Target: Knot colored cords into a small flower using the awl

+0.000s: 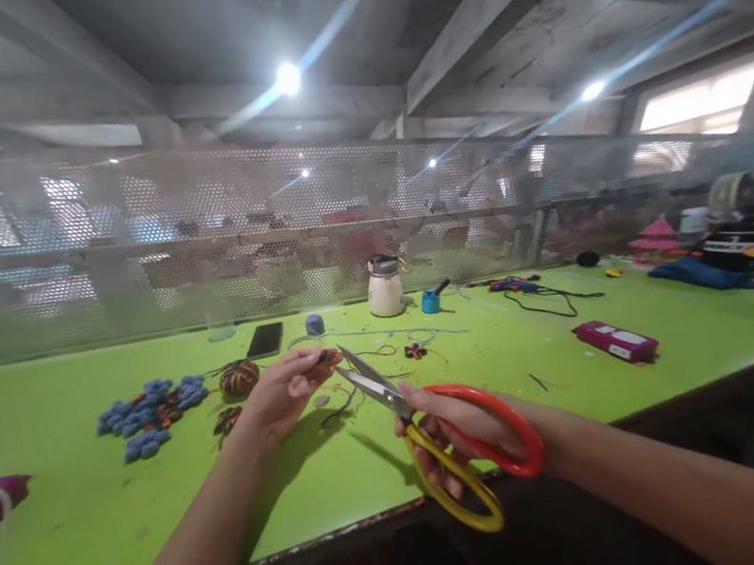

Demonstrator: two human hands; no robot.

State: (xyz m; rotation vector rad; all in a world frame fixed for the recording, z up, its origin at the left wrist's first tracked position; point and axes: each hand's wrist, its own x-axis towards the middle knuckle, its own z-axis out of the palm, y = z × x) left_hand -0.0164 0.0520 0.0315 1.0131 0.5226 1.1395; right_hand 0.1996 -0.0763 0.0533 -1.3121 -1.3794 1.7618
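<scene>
My right hand (pixel 455 428) is wrapped around the red and yellow handles of a pair of scissors (pixel 376 387). The blades are spread apart and point at my left hand (pixel 280 395). Between its thumb and fingers, that hand pinches a small black and orange crochet piece (pixel 326 356), mostly covered by the fingers. The blade tips are close to this piece; whether they touch a thread cannot be made out. Left of my left hand lie an orange-brown yarn ball (pixel 239 379), a black and orange crochet flower (pixel 228 421) and several blue crochet flowers (pixel 143 413).
Behind my hands on the green table (pixel 326 494) are a phone (pixel 265 340), a blue yarn ball (pixel 315 324), a cream jar (pixel 385 289) and a blue pot (pixel 431 300). Farther right sit a purple box (pixel 616 342) and dark cords (pixel 545 298). A perforated screen (pixel 246 189) rises behind.
</scene>
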